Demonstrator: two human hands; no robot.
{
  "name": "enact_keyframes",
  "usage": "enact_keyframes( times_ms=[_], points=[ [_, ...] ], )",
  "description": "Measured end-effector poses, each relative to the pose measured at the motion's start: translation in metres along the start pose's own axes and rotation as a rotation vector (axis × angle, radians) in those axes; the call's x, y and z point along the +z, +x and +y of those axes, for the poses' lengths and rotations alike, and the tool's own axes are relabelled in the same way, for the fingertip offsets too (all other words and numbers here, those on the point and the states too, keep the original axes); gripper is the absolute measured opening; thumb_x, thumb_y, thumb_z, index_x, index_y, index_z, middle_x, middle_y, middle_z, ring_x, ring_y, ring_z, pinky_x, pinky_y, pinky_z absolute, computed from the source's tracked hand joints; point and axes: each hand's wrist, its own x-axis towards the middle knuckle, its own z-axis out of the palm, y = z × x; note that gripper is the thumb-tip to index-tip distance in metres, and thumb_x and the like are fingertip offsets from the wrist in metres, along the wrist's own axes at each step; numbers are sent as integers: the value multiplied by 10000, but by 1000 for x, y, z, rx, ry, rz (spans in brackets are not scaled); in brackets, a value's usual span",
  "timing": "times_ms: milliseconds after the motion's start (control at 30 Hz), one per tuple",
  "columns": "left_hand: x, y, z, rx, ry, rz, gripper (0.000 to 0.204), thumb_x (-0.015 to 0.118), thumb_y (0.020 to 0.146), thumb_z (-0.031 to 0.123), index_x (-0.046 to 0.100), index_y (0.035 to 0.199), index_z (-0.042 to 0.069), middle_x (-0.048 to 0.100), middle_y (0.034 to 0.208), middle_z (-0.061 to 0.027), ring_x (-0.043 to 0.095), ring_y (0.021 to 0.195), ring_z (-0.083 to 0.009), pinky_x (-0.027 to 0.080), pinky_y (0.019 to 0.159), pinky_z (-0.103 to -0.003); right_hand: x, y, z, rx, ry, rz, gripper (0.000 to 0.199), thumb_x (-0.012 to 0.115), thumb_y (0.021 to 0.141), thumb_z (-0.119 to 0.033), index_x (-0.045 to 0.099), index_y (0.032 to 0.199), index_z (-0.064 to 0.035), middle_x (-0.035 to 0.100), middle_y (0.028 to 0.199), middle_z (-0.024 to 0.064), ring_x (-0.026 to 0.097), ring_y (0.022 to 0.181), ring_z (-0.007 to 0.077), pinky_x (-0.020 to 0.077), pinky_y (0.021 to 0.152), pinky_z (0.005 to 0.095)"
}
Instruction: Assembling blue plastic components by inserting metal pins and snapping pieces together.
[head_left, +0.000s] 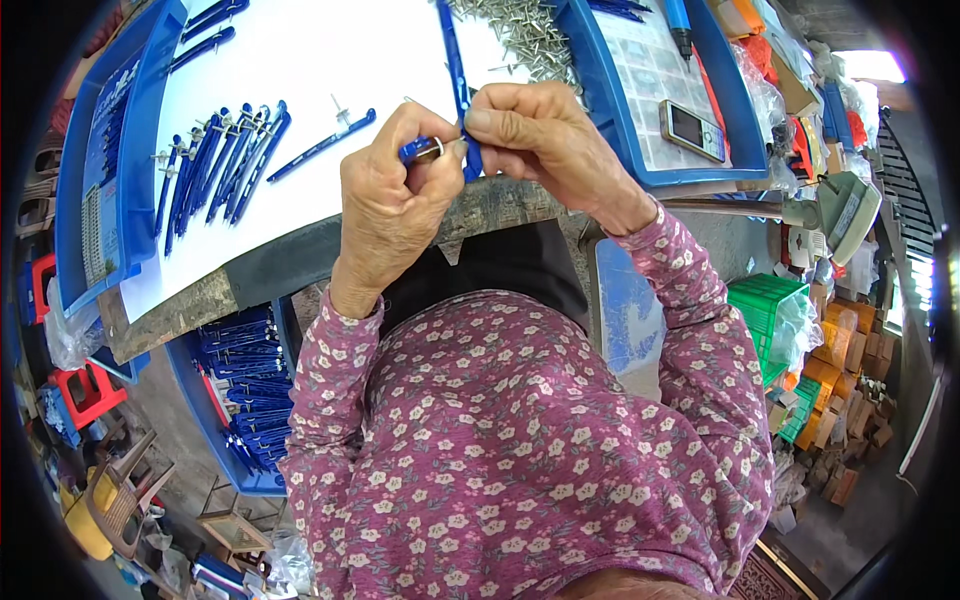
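Over the table's near edge, my two hands meet at the lower end of a long blue plastic strip [452, 55] with slots along it. The fingers of my right hand [550, 135] pinch the strip near that end. My left hand [390, 205] is closed on a small blue piece with a shiny metal part [422, 150], its tip close to the strip. The fingers hide most of that piece and the strip's end. Left of my hands lies a single blue strip [325, 145] with a metal pin standing up, beside a row of several similar strips [225, 160].
Loose metal pins [525, 40] are heaped at the back. A blue tray [655, 178] on the right holds a mobile phone [692, 131] and a blue pen-like tool [679, 25]. Another blue tray [75, 230] stands left. Below the table, a blue crate [215, 440] contains many strips.
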Motion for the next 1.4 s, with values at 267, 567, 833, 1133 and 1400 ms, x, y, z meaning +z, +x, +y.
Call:
enact_keyframes(
  times_ms=[267, 567, 833, 1133, 1400],
  points=[
    [2, -2, -6, -1, -36, 75, 77, 591, 773, 23, 518, 791, 38, 385, 544, 58, 289, 469, 5, 240, 412, -167, 4, 4, 4, 102, 189, -11, 210, 547, 861, -211, 558, 750, -33, 442, 561, -48, 353, 462, 13, 251, 412, 161],
    [0, -1, -8, 136, 83, 101, 75, 592, 771, 17, 523, 796, 34, 392, 543, 52, 293, 458, 1, 237, 411, -169, 7, 7, 8, 134, 422, -12, 186, 569, 847, -198, 573, 842, -12, 437, 595, -59, 361, 487, 9, 278, 421, 148],
    [-4, -3, -3, -36, -86, 95, 65, 592, 782, 24, 534, 810, 33, 465, 621, 52, 350, 513, 10, 274, 449, -148, 14, 7, 0, -189, -103, 86, 279, 537, 865, -206, 576, 1061, -10, 505, 633, -22, 418, 513, 34, 338, 450, 162],
    [-13, -1, -2, -88, -384, 109, 42, 572, 811, 36, 544, 827, 9, 496, 671, 42, 398, 563, 11, 289, 469, -135, 4, 10, 1, -541, -584, 37, 246, 576, 820, -129, 603, 1063, -111, 524, 854, 19, 472, 669, 56, 402, 548, 176],
    [-9, -1, -7, -127, -670, 193, 86, 583, 812, 64, 525, 852, 15, 491, 658, 30, 397, 515, -9, 298, 437, -152, 21, 13, 5, -527, -630, 155, 153, 603, 810, -148, 616, 913, -35, 568, 750, 34, 497, 596, 65, 392, 508, 192]
  ],
)
